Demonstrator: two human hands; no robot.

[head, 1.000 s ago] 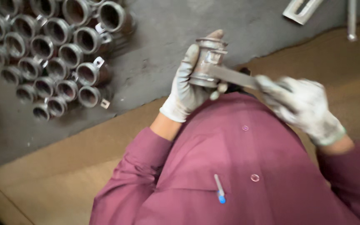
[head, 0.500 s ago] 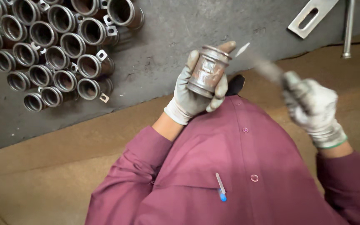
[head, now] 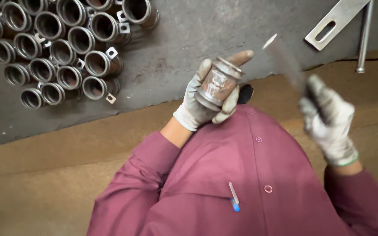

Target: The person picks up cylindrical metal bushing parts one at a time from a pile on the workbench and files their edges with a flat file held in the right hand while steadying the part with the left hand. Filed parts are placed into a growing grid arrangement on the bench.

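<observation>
The left hand (head: 206, 98) grips a metal sleeve (head: 218, 83) tilted for access; the right hand (head: 329, 118) clasps what looks like a blurred file (head: 285, 61).

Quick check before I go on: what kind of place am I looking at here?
Likely a metalworking shop floor. Rows of short metal sleeves stand on grey concrete, a slotted steel bracket lies nearby, and the gloved left hand holds one sleeve while the right hand grips a blurred tool.

Clustered metal sleeves (head: 62, 52), slotted bracket (head: 333, 24)
</observation>
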